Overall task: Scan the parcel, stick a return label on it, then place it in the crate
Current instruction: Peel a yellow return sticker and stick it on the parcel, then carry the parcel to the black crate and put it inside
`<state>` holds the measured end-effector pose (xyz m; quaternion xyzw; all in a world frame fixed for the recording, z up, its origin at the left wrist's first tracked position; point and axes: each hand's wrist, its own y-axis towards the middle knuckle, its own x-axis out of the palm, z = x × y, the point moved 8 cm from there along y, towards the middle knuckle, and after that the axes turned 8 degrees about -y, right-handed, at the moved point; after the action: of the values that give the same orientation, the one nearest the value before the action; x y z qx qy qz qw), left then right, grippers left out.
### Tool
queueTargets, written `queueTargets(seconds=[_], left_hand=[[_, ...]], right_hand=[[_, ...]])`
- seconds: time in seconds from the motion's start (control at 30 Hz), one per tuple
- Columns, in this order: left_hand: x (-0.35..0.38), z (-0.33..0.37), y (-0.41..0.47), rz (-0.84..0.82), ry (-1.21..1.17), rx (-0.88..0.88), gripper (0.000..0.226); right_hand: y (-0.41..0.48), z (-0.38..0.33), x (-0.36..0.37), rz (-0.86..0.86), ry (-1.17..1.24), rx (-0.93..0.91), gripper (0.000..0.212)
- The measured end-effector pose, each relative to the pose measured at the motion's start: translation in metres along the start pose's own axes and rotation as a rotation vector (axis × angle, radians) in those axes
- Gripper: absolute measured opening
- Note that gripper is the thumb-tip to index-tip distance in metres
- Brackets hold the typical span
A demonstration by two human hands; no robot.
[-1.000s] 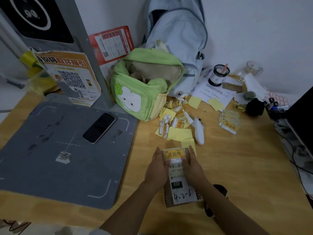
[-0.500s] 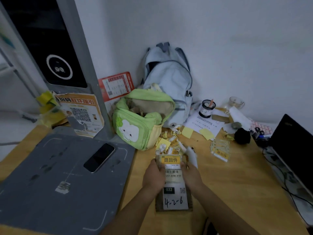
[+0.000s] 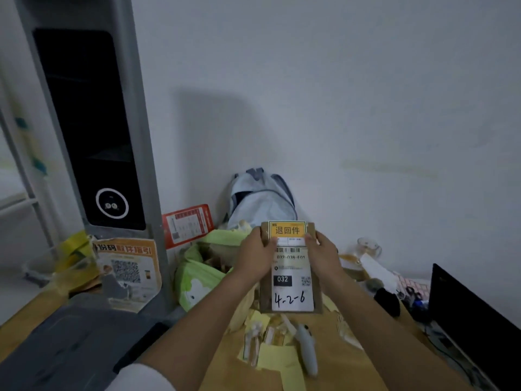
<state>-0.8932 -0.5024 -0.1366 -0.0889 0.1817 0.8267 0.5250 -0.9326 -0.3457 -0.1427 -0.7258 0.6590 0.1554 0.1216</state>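
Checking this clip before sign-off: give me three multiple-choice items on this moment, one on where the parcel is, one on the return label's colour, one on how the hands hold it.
1. Where is the parcel?
A. flat on the grey mat
B. lifted off the desk, in front of the backpacks
C. in a crate

2. What colour is the return label at the parcel's top?
A. orange-yellow
B. blue
C. pink

3. How is the parcel held?
A. left hand only
B. right hand only
C. both hands at its upper edges

Answers: 1 B, it stands raised above the littered desk. 2 A, the sticker's band is orange-yellow. 3 C, the left hand and right hand grip opposite sides.
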Motion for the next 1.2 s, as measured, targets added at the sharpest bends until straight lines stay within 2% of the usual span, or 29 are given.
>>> queueTargets(seconds=[0.07, 0.23, 0.47, 0.73, 0.87, 1.03, 1.2], left_hand=[[-0.006, 0.036, 0.008, 0.000, 0.002, 0.087, 0.027], [-0.010, 0.115, 0.022, -0.033, -0.093, 0.197, 0.029], [0.022, 0.183, 0.028, -0.093, -0.235, 0.343, 0.026], [0.071, 0.182, 0.018, -0.296, -0.448, 0.202, 0.033], [0.099, 0.170, 0.000, -0.425, -0.513, 0.150, 0.033], [0.142, 0.176, -0.055, -0.628, -0.530, 0.147, 0.040], [0.185, 0.196, -0.142, -0.865, -0.543, 0.141, 0.039]], right_hand=[[0.009, -0.028, -0.018, 0.024, 0.011, -0.056, 0.022], [0.022, -0.080, -0.068, 0.099, 0.054, -0.126, 0.033], [0.015, -0.104, -0.145, 0.184, 0.097, -0.177, 0.027], [-0.012, -0.082, -0.194, 0.312, 0.078, -0.057, 0.035], [-0.046, -0.052, -0.209, 0.380, 0.132, 0.063, 0.035], [-0.120, -0.010, -0.237, 0.532, 0.173, 0.206, 0.030], [-0.227, 0.015, -0.277, 0.663, 0.215, 0.293, 0.034]])
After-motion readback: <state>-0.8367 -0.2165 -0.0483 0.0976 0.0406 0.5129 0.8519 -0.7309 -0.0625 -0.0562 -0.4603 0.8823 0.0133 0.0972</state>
